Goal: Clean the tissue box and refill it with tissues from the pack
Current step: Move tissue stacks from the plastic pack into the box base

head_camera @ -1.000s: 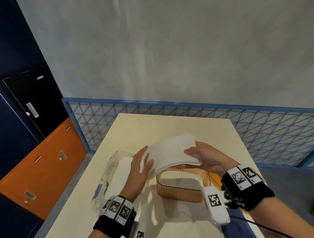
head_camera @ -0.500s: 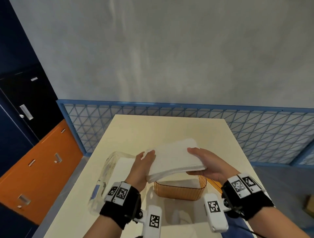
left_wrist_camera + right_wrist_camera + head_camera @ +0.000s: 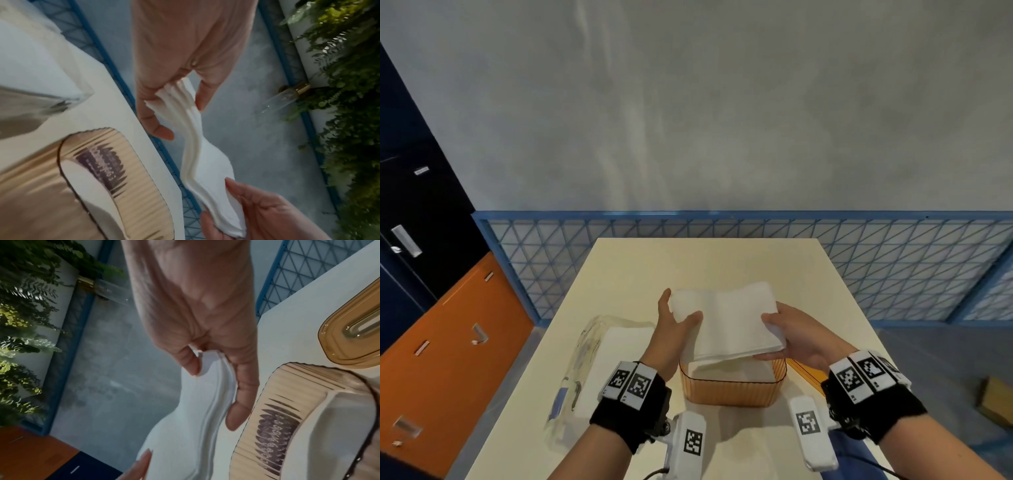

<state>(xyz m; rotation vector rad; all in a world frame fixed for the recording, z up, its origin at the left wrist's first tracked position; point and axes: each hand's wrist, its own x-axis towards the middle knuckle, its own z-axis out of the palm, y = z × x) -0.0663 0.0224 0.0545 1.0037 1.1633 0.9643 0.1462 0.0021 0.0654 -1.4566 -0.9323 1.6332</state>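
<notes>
Tissues (image 3: 729,318), a limp white stack, sit mid-frame in my grip: left hand (image 3: 671,329) pinches one end, right hand (image 3: 791,337) the other, thumbs on top. They hang just above the open amber tissue box (image 3: 732,390) on the bench (image 3: 640,270). To seat them well, I should keep the stack level, align it with the rim, and lower both ends together.

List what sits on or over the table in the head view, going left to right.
Clear tissue pack → left hand → stack of tissues held over the amber tissue box → right hand → amber lid at the table's right edge.
</notes>
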